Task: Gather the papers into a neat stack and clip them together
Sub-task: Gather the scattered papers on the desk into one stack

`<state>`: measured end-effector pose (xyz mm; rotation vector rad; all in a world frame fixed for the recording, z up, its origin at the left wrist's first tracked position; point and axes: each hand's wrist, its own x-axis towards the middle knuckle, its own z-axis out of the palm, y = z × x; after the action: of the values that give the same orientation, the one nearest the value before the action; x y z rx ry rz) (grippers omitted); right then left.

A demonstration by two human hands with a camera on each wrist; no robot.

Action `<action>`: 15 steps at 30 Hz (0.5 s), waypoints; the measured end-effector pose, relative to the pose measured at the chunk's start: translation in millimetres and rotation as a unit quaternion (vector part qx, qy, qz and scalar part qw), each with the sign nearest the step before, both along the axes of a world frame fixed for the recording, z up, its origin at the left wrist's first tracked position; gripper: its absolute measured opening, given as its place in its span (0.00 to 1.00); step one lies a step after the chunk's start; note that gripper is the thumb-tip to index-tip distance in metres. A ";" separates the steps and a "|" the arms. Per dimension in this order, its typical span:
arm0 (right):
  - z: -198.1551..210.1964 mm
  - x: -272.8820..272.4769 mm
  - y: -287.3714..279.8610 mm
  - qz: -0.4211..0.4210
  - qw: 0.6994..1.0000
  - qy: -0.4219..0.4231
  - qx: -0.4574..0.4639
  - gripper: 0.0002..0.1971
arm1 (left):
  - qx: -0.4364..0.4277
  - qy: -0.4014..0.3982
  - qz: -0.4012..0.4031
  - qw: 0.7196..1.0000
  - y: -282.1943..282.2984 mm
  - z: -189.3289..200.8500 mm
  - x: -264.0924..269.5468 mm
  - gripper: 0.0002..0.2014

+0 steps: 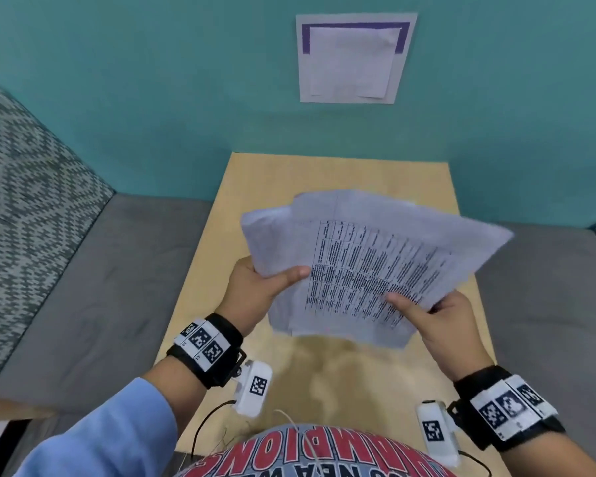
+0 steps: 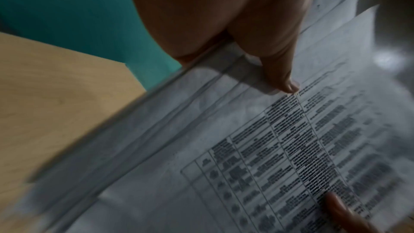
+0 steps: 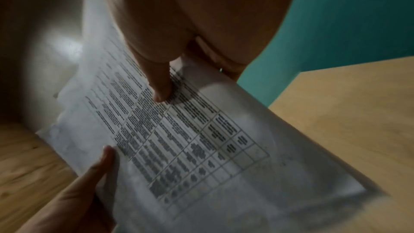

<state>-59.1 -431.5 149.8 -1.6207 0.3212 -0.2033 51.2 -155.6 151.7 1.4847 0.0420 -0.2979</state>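
A loose, fanned bundle of white printed papers [image 1: 365, 266] is held in the air above the wooden table [image 1: 358, 373]. The top sheet carries a printed table of text. My left hand [image 1: 258, 287] pinches the bundle's left edge, thumb on top and fingers underneath. My right hand [image 1: 434, 318] pinches its near right edge the same way. The left wrist view shows my left thumb [image 2: 284, 77] pressed on the papers [image 2: 257, 157]. In the right wrist view my right thumb [image 3: 161, 84] lies on the printed sheet [image 3: 190, 139], with the left hand [image 3: 85, 183] at the other edge. No clip is in view.
A teal wall [image 1: 152, 98] rises behind the table, with a paper notice [image 1: 353, 60] stuck on it. Grey bench cushions [image 1: 100, 304] flank the table on both sides, and a patterned backrest [image 1: 25, 201] stands at the left.
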 end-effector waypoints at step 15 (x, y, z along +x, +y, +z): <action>-61.2 26.8 -12.1 -0.077 0.993 0.091 -0.013 0.11 | 0.133 -0.020 -0.052 0.989 -2.4 -39.0 14.8 0.08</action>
<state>-32.3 -443.6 88.6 -1.6441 0.5871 -0.1782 66.0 -158.0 112.7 1.7619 -0.0290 -0.3557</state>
